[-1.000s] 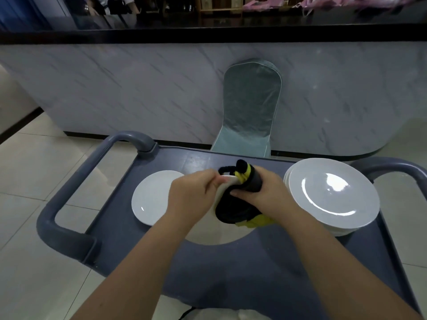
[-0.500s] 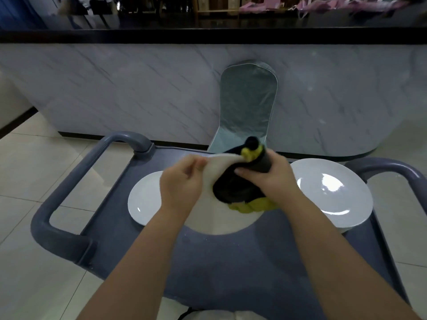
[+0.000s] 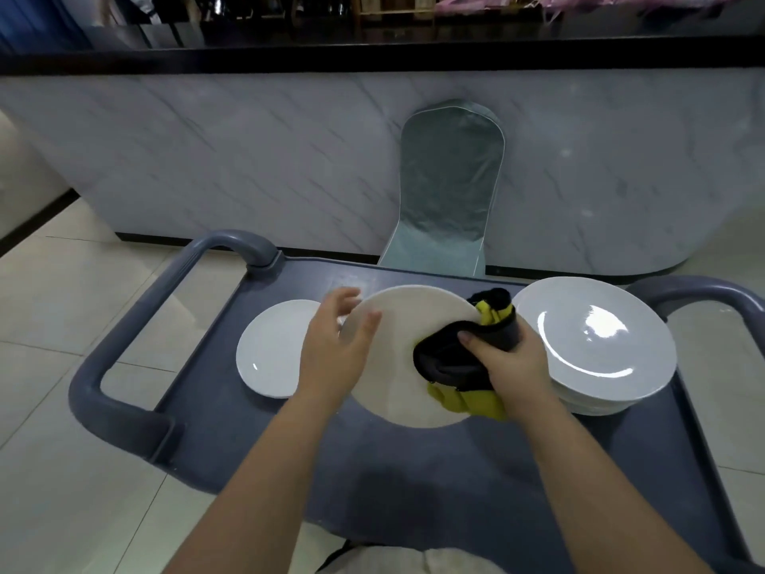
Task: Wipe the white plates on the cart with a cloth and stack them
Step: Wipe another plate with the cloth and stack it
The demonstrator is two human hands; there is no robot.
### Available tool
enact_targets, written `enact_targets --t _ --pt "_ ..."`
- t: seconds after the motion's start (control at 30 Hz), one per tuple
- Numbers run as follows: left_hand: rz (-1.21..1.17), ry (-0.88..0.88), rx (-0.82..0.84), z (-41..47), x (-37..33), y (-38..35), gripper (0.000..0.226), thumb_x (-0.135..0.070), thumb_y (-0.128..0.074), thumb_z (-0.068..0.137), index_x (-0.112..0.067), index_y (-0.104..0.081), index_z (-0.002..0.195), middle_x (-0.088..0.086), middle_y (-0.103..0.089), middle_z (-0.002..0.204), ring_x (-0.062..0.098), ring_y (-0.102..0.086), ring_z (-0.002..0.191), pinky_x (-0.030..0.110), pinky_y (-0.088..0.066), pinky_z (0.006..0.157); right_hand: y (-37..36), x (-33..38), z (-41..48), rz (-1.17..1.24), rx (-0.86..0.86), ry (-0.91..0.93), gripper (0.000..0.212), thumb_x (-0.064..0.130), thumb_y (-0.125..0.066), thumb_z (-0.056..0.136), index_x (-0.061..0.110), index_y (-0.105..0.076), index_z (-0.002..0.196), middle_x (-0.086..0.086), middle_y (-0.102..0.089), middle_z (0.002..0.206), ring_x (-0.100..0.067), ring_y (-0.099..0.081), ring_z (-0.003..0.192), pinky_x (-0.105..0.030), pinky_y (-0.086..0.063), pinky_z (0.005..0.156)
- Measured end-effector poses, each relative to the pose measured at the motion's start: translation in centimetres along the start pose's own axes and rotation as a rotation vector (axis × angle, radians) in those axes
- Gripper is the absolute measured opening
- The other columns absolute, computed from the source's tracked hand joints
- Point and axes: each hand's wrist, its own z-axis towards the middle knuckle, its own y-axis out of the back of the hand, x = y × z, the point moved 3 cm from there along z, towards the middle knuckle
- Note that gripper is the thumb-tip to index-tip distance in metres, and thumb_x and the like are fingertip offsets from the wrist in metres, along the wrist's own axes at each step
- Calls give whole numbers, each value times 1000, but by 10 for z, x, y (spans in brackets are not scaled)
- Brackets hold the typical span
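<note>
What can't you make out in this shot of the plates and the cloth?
All in the head view:
- Left hand: its fingertips are blurred behind the rim of the held plate, so its grip is unclear.
- Held plate: part is covered by the cloth and the right hand; the far face is turned away.
- Stack of plates: the count is unclear, as the rims are too thin and partly behind the right hand.
- Single plate: its right part is behind the left hand.

Bare forearms (image 3: 265,470), pale cream garment (image 3: 414,562) below.
</note>
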Motion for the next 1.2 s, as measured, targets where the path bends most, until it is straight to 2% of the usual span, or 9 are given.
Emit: enact_targets --t 0.17,0.3,0.53,0.67,0.73,0.87,0.97,1.1,1.2 --pt "378 -227 102 20 -41 -2 33 -46 -51 95 -16 -57 82 1 -59 69 22 -55 71 37 -43 63 -1 38 9 -201 192 125 30 8 -80 76 27 -66 94 10 -73 86 -9 -69 87 -25 -53 76" --pt "605 -637 14 0 -64 -23 33 -43 -48 87 -18 -59 69 0 -56 57 20 -50 51 23 -26 49 -18 66 9 -590 376 344 43 22 -83 72 50 -57 92 22 -67 91 6 -61 88 -15 -48 76" --pt "137 -143 -142 2 -34 15 43 -53 -50 88 -14 -55 72 6 -53 62 24 -50 63 42 -43 60 3 34 6 -123 279 77 31 8 -81 76 23 -67 100 5 -75 91 -15 -71 91 -27 -55 77" --pt "566 -536 -88 -11 -45 -12 41 -55 -47 86 -21 -64 70 -2 -57 57 23 -53 56 30 -40 48 -19 48 5 -529 384 302 42 21 -85 71 47 -60 93 20 -69 93 -3 -65 91 -21 -50 81" --pt "540 -577 -133 -6 -45 -7 41 -55 -50 85 -21 -66 69 -2 -59 58 21 -54 55 27 -39 48 -22 52 6 -534 413 308 44 20 -85 71 47 -60 94 22 -69 92 -1 -65 90 -18 -50 79" --pt "-188 37 -414 -5 -20 8 39 -39 -57 94 -14 -53 65 -4 -49 60 12 -43 59 29 -39 58 -13 24 6 170 119 43 33 4 -78 77 15 -67 106 0 -75 98 -19 -71 95 -31 -57 79" --pt "-552 425 -533 -25 2 -22 29 -44 -45 99 -30 -59 78 -16 -63 79 8 -59 79 25 -47 75 -26 -14 -4 386 -29 -119 32 3 -74 81 11 -66 111 -8 -74 105 -26 -69 101 -40 -57 83" --pt "-544 717 -78 -41 36 -36 41 -49 -44 98 -14 -58 116 2 -66 108 18 -63 88 36 -52 89 -10 -21 0 266 -208 -52 31 2 -76 79 17 -67 103 0 -73 98 -14 -70 95 -33 -56 82" --pt "-711 925 158 -54 26 -25 58 -52 -52 91 -2 -53 122 22 -64 116 32 -64 100 41 -52 92 3 -1 -5 -251 -157 394 29 9 -78 78 27 -61 94 18 -65 86 11 -59 81 -6 -43 75"
